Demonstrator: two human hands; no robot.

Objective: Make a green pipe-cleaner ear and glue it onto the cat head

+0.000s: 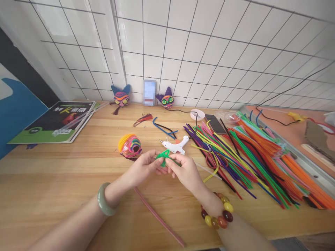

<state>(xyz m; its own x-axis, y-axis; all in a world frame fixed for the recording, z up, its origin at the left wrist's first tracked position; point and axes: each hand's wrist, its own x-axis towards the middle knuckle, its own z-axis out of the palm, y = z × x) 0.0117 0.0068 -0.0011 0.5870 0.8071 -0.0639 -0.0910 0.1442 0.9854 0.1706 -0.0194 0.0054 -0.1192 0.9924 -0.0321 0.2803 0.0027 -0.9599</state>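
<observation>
A bent green pipe cleaner (164,157) is pinched between the fingertips of both hands above the wooden table. My left hand (147,164) grips its left side, and my right hand (182,166) grips its right side. Its upper part forms a small pointed loop. Just left of my left hand sits a clear ball (130,145) partly covered with yellow, orange and multicoloured pipe cleaners. Behind my fingers lies a white hot glue gun (176,144), its nozzle pointing left. Nearer to me a pink stick (159,216) rests on the table.
Several coloured pipe cleaners (222,157) spread across the right side, with scissors (210,160) among them. Two finished cat-like ornaments (121,99) and a lit phone (149,92) stand by the tiled wall. A dark phone (215,124) lies behind the pile; a book (56,120) is at left.
</observation>
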